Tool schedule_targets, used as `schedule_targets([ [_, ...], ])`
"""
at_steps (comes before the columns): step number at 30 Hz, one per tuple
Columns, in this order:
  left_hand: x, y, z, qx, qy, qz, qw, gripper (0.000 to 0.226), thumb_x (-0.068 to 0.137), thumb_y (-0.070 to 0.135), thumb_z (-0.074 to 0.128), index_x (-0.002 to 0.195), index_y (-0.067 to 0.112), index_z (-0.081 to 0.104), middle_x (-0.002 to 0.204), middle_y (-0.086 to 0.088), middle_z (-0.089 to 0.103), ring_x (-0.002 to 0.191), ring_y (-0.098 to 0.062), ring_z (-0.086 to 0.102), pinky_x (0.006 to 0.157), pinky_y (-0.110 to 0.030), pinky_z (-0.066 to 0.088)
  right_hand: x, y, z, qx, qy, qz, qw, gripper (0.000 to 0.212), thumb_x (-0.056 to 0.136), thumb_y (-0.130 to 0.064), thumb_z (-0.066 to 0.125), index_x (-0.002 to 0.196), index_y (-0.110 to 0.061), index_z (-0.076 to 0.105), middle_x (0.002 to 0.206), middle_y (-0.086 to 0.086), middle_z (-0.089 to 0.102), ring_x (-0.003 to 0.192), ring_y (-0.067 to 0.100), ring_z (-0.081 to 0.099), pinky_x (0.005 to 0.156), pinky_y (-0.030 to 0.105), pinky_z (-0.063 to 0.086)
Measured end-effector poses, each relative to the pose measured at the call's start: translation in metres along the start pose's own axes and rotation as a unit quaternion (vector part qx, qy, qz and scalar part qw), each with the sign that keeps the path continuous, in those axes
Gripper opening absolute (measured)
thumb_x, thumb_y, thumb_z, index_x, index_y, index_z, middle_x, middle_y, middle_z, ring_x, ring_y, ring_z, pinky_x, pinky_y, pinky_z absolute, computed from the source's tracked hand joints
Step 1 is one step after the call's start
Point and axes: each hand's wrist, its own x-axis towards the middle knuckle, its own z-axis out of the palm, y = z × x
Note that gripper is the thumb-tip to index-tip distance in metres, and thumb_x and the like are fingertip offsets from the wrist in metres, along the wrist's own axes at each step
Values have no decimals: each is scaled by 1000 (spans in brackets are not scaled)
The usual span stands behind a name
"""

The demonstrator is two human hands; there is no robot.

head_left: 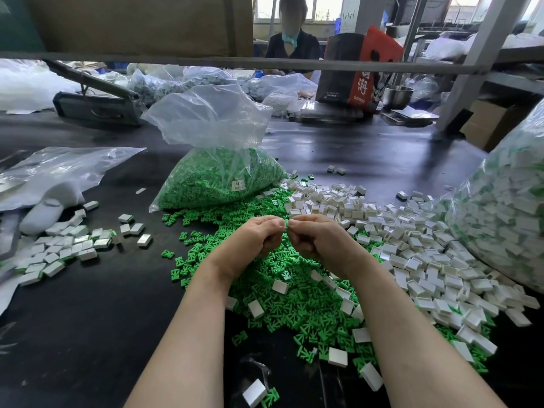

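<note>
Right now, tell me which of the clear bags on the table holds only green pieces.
The middle bag, with its crumpled top open. The bulging bag at the right edge holds white pieces flecked with green; the left bag lies flat.

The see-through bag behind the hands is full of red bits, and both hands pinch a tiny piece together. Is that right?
Not quite. The head view shows the bits in the bag are green, not red. The rest holds: the left hand and the right hand pinch a tiny piece together.
</note>
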Motion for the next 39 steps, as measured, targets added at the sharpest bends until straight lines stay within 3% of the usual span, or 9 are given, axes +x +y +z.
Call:
schedule_targets([
  [5,1,-1,1,-11,-20,-11,1000,38,103,18,38,66,21,41,55,10,34,48,-7,23,44,-19,18,-1,3,-3,22,-27,9,999,35,100,-14,42,65,-13,46,56,0,31,49,12,24,47,23,20],
  [11,0,-1,1,-12,-38,-17,999,37,104,16,36,69,22,46,56,11,36,49,-5,26,44,-16,21,-3,3,-6,38,-55,4,998,26,92,-22,51,67,-15,50,57,-7,42,50,8,28,48,21,23],
  [16,0,-2,-1,-7,-48,-16,999,37,104,16,37,70,23,48,57,10,36,50,-5,27,45,-16,22,-4,3,-7,34,-62,11,997,30,101,-12,45,72,-15,52,61,-7,46,52,7,31,49,17,26],
  [20,-2,-1,-2,-15,-55,-15,998,46,104,15,38,67,30,61,59,11,37,50,-2,30,45,-13,28,-4,2,-6,23,-59,5,998,30,101,-11,44,72,-15,51,59,-9,45,51,6,31,49,16,26],
  [25,-2,-1,-2,26,-43,-23,998,30,105,17,39,76,20,46,60,10,37,51,-4,28,45,-16,25,-4,2,-7,-8,-63,-1,998,18,102,-11,43,87,-6,51,58,-11,42,50,2,32,49,14,29],
  [33,-2,-1,-3,-2,-61,-20,998,23,95,27,45,73,25,51,61,11,38,51,-3,29,45,-14,26,-4,4,-9,-5,-80,-4,997,22,101,-11,43,81,-12,49,60,-11,42,52,5,30,50,17,25],
  [39,-2,0,-3,-12,-80,-24,996,24,91,30,48,69,28,57,60,12,37,52,-4,28,48,-19,22,-3,4,-12,4,-98,2,995,11,97,-17,48,95,-7,52,61,-7,38,52,7,26,49,21,19],
])
